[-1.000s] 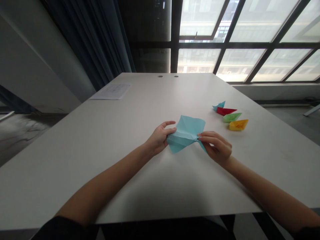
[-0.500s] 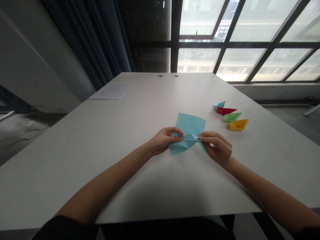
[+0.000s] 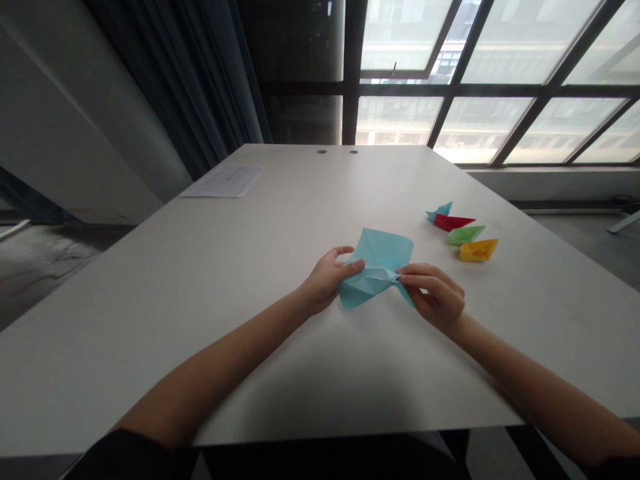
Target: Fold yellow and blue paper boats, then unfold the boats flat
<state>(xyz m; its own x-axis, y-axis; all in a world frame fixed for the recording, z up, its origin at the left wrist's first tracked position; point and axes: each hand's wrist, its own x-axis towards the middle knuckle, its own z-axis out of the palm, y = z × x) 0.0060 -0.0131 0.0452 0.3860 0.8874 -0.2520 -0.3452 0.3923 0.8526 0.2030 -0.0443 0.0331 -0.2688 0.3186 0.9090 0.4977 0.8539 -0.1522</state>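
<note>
Left hand [image 3: 326,279] has eased since half a second ago, its forefinger lifting off the paper [image 3: 384,250] while the thumb stays on top, gripping its left edge; the right hand [image 3: 434,292] keeps pinching the gathered part. The paper is held just right of the frame's middle, over the table [image 3: 225,253]. I'd call this shaping a fold; the next move seems to want that right pinch steady while the left thumb works the crease. What the fingers underneath are doing, I can't tell from here. Farther right lie a blue boat [image 3: 440,212], a red boat [image 3: 454,223], a green boat [image 3: 466,235] and a yellow boat [image 3: 479,251]. Upper left, a sheet [image 3: 225,181] bears marks too small to read.
</note>
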